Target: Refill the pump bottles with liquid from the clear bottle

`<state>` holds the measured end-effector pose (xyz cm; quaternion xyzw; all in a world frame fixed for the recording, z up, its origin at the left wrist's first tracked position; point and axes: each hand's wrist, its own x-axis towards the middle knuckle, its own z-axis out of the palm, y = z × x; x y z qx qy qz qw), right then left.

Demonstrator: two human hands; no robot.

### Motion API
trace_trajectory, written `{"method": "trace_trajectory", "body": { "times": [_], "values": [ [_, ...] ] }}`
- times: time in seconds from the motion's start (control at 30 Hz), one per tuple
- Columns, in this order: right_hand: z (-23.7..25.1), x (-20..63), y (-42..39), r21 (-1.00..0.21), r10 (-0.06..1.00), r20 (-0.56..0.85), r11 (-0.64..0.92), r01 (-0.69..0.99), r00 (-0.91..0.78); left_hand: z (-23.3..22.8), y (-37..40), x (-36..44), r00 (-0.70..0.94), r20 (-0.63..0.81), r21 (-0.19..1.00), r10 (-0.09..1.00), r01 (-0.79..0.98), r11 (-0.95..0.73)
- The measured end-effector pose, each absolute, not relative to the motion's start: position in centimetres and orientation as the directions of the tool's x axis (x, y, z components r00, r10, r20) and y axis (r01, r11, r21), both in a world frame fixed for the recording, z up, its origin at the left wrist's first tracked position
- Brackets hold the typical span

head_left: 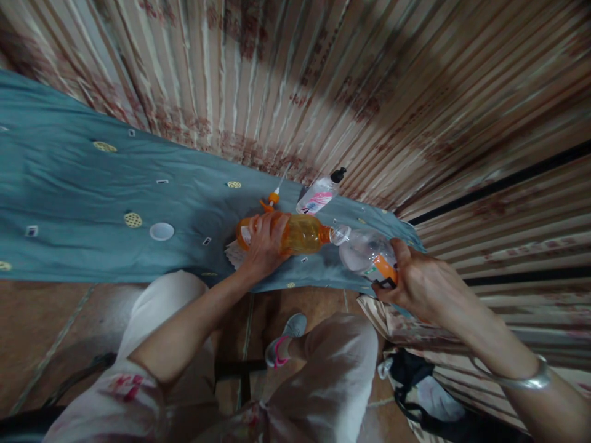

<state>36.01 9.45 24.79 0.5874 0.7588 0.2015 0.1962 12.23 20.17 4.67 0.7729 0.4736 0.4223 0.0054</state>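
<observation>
Two bottles meet mouth to mouth between my hands, near the centre of the frame. My left hand [264, 242] is wrapped over the orange bottle [300, 234], which lies on its side on the blue cloth [69, 184]. My right hand [418, 284], just right of centre, grips the base of the clear bottle [362, 249] and tilts its neck against the orange one's opening. An orange pump top [272, 198] with its tube lies just above the orange bottle, and a white bottle with a black cap [320, 193] lies to the right of that. Further left on the cloth sits a white round lid [162, 231]. A striped curtain [369, 80] fills the upper frame. Below are my knees and a grey shoe [286, 339] on the floor.
</observation>
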Motion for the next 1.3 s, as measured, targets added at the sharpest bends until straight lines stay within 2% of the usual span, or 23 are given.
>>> {"method": "trace_trajectory", "body": {
  "times": [0.77,1.1,1.3],
  "values": [
    [24.84,35.91,9.29,0.533,0.967,-0.057,0.238,0.812,-0.246,4.91,20.08,12.20,0.197,0.655,0.410,0.729,0.718,-0.562],
    [24.58,36.23,9.32,0.536,0.969,-0.047,0.229,0.813,-0.242,5.01,20.09,12.27,0.195,0.617,0.427,0.763,0.730,-0.533],
    [24.68,35.90,9.28,0.523,0.975,-0.058,0.214,0.825,-0.216,4.95,20.10,12.14,0.201,0.657,0.403,0.726,0.721,-0.564]
  ]
}}
